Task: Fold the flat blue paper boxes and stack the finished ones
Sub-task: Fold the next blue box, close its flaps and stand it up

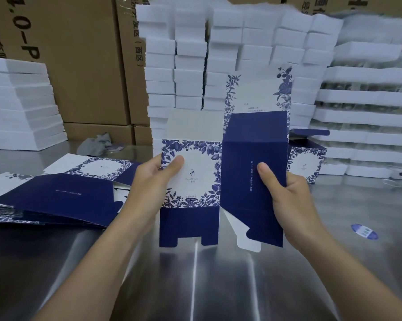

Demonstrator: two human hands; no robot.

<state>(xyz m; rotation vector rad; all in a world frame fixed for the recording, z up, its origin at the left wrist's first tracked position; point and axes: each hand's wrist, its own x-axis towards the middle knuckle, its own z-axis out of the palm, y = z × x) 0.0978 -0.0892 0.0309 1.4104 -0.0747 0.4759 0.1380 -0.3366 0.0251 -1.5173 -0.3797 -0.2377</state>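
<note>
Currently the blue box (195,177) is held upright over the steel worktop (218,286), half opened. Left hand (149,181) pinches its floral panel, right hand (292,200) its dark panel, fingers (266,172) clamped either side.

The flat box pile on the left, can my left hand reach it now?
Probably yes, once freed: the left hand grips the held box, but the flat box pile lies just beside it on the table, nothing between.

Both bare forearms reaching forward, left hand (152,179) and right hand (288,193) raised, thumbs on top, fingers curled in pinches
</note>
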